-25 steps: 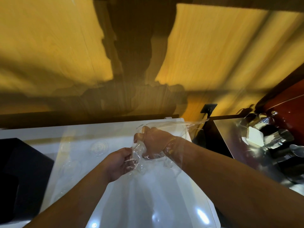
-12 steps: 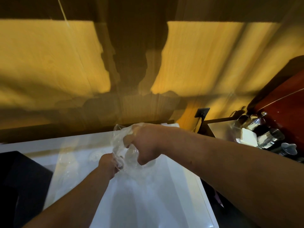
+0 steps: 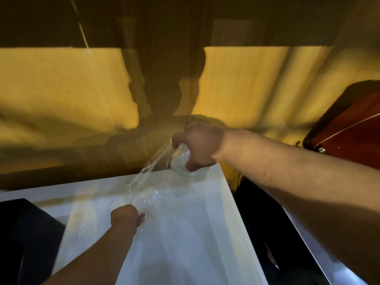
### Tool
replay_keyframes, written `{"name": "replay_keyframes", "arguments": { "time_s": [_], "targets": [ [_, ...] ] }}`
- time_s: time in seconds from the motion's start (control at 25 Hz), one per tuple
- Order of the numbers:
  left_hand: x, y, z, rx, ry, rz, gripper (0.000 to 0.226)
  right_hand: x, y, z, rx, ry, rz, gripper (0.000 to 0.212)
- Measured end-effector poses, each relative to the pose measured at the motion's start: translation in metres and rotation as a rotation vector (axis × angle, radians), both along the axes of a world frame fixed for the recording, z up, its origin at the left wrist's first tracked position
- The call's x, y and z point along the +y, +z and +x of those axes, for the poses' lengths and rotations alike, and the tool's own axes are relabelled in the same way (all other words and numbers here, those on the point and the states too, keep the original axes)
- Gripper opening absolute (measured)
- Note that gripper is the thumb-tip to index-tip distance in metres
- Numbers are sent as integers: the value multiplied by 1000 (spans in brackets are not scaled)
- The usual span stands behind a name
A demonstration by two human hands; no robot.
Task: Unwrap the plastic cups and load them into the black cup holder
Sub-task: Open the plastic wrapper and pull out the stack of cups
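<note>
A clear plastic wrapper stretches taut between my two hands over a white surface. My right hand is raised at the far right edge of that surface, fist closed on the bunched upper end of the wrapper. Lower and nearer, my left hand grips the lower end, where the clear cups lie as a faint, blurred sleeve running down to the left. A black box, probably the cup holder, sits at the left edge.
A yellow wooden wall with dark shadows stands behind the white surface. At the right is a red-brown machine above a dark gap and a shiny metal counter.
My right hand has risen up and to the right, pulling the wrapper out long. My left hand has stayed low holding the other end. The camera tilted upward.
</note>
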State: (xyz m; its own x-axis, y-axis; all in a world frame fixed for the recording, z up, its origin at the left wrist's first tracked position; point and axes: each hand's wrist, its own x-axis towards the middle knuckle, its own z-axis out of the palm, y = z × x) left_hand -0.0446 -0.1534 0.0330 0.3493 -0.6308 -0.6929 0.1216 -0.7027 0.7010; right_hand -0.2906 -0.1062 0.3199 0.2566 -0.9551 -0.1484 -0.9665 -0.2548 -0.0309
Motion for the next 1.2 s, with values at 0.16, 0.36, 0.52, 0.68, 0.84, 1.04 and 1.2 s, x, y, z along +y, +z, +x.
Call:
{"name": "replay_keyframes", "arguments": {
  "time_s": [0.16, 0.36, 0.52, 0.68, 0.84, 1.04, 1.2],
  "targets": [
    [3, 11, -4, -652, -557, 8, 15, -12, 8, -28, -309, -191, -12, 78],
    [3, 34, 5, -84, -105, -132, 11, -11, -14, -32, -786, -372, 7, 66],
    [14, 41, 21, -338, -341, -198, 12, -11, -46, -14, -1202, -551, 48, 58],
    [21, 38, 38, -324, -398, -228, 12, -5, -80, 0, -1533, -660, 210, 45],
    [23, 34, 50, -301, -439, -226, 12, 3, -111, 7, -1746, -759, 326, 52],
    [21, 40, 50, -395, -532, -255, 23, 15, -143, 18, -2012, -886, 428, 56],
    [16, 48, 48, -511, -596, -346, 40, 19, -159, 32, -2191, -836, 503, 56]
  ]
}}
